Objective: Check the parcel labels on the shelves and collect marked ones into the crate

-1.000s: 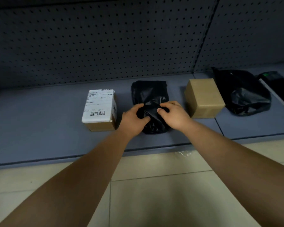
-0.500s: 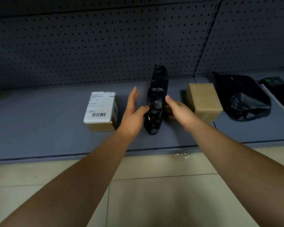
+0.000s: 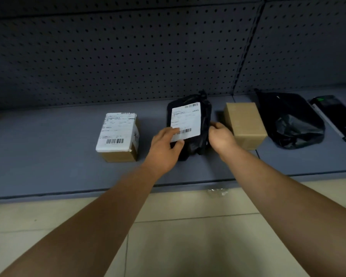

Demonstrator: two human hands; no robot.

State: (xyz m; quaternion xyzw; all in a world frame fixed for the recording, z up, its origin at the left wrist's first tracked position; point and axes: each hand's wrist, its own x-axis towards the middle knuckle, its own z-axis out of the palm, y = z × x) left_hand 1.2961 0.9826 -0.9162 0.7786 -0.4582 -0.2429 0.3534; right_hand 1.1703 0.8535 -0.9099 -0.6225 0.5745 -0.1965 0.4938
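- The black poly-bag parcel (image 3: pixel 198 136) lies on the grey shelf (image 3: pixel 48 156), its white shipping label (image 3: pixel 186 120) facing up.
- That label carries one barcode along its top edge and another near its lower edge; the rows of small print between them are too blurred to read.
- The left hand (image 3: pixel 164 148) grips the parcel's left lower corner, fingers lying over the label's lower left edge and thumb beneath.
- The right hand (image 3: pixel 221 136) holds the parcel's right edge, fingers curled round it.
- Left of the parcel stands a cardboard box (image 3: pixel 118 134) with a white label on top, showing two barcodes and unreadable text.
- Just right of the parcel sits a plain brown box (image 3: pixel 245 124), touching the right hand's far side or nearly so; no writing shows.
- Further right of the parcel lie a second black bag (image 3: pixel 292 120) and a dark flat package (image 3: pixel 336 114) with a small green mark.
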